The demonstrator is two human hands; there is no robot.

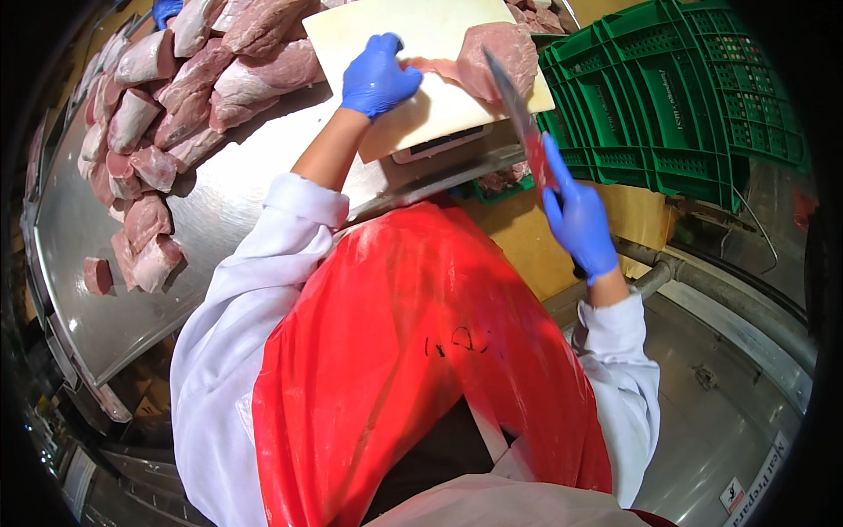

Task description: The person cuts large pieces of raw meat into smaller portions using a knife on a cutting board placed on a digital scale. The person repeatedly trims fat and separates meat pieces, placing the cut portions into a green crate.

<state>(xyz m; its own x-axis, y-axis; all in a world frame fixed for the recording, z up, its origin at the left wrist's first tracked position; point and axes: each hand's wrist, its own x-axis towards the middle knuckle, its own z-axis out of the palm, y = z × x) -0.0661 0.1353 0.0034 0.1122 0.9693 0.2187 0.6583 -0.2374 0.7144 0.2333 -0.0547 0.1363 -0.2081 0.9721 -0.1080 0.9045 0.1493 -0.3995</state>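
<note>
My left hand [376, 77], in a blue glove, grips the end of a thin strip of pink meat [430, 68] on a cream cutting board [347, 39]. The strip joins a wide, pale pink slab [497, 63] at the board's right. My right hand [575, 215], also gloved in blue, is closed on a long knife [514, 101], index finger stretched along it. The blade's tip is over the slab; whether it touches cannot be told. The board rests on a device [443, 147] mostly hidden beneath it.
A heap of meat pieces [158, 123] lies on the steel table [105, 299] at left. Stacked green crates [650, 105] stand at right; a green container with meat [498, 184] is below the board. Another person's gloved hand [166, 12] shows top left. A metal rail [654, 277] runs at lower right.
</note>
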